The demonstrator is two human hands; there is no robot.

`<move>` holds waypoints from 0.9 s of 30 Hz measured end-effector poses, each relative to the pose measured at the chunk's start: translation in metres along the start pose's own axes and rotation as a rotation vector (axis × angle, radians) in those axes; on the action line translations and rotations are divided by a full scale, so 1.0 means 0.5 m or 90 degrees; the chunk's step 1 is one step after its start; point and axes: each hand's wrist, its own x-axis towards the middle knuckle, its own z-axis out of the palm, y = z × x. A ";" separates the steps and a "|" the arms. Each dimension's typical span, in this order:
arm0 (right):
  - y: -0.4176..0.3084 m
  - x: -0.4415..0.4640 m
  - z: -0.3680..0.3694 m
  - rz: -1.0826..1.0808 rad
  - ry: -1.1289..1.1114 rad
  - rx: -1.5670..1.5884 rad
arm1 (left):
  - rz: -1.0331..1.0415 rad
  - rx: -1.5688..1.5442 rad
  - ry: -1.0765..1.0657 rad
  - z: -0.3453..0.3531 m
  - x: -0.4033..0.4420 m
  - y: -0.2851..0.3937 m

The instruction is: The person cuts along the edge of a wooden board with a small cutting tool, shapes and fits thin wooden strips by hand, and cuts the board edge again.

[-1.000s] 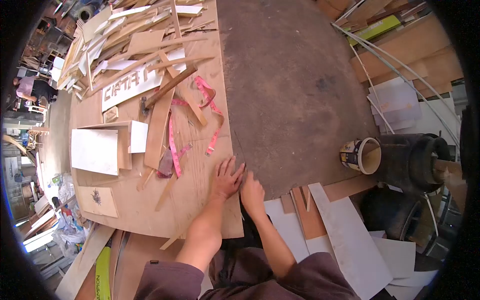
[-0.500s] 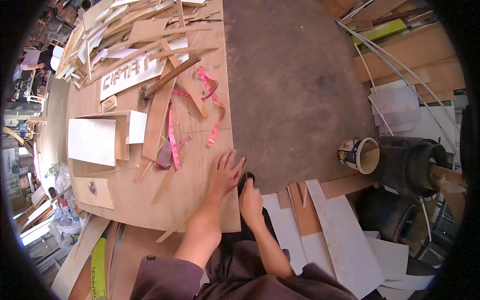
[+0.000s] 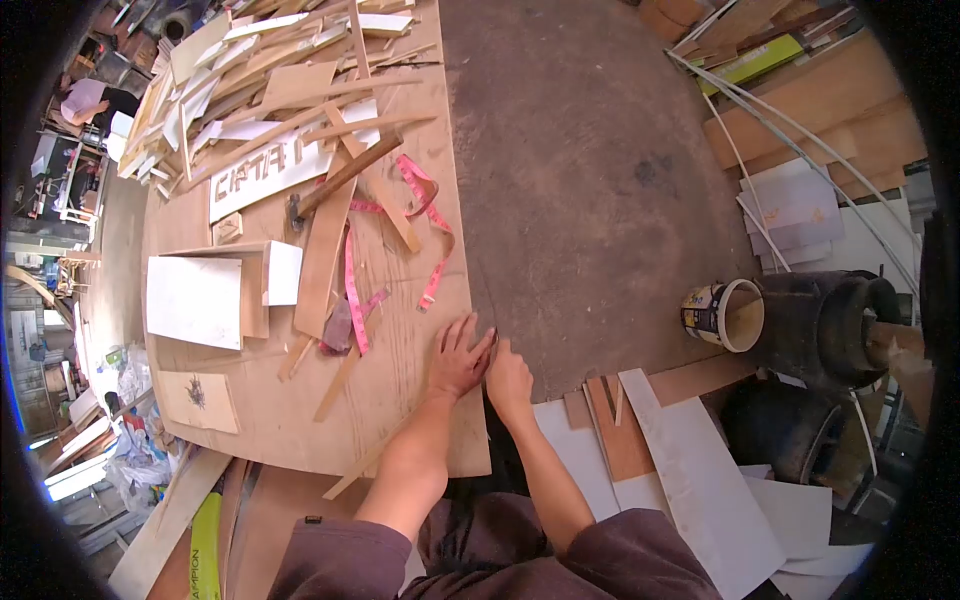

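Observation:
My left hand [image 3: 461, 362] lies flat with fingers spread on the plywood sheet [image 3: 290, 435], close to its right edge. Right beside its fingertips, my right hand [image 3: 510, 378] is closed in a fist at that edge. A small dark tip shows by the fist, but what it grips is mostly hidden. Ahead of my left hand a pink tape measure [image 3: 349, 290] trails loosely over the sheet. A hammer [image 3: 345, 180] with a wooden handle rests across wood strips [image 3: 322, 260] farther forward.
Offcuts [image 3: 290, 85] are heaped at the sheet's far end, by a white lettered board [image 3: 255, 180]. A white box-like piece [image 3: 195, 300] stands at left. On the right are a paint bucket [image 3: 741, 315], black drums [image 3: 825, 315] and white panels [image 3: 690, 470]. Another person [image 3: 85, 100] is far left.
My right fist has moved forward along the sheet's edge, up beside my left fingers. A dark round shape near it is now out of sight. The view has shifted slightly.

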 end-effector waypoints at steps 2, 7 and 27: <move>0.010 -0.076 -0.019 0.019 -0.013 -0.007 | 0.002 -0.021 0.013 -0.002 0.005 0.001; 0.009 -0.057 0.004 0.035 -0.033 -0.027 | -0.016 -0.019 -0.008 -0.003 -0.007 0.005; 0.018 -0.126 -0.013 0.084 -0.118 -0.013 | -0.035 0.010 -0.042 -0.009 -0.010 0.018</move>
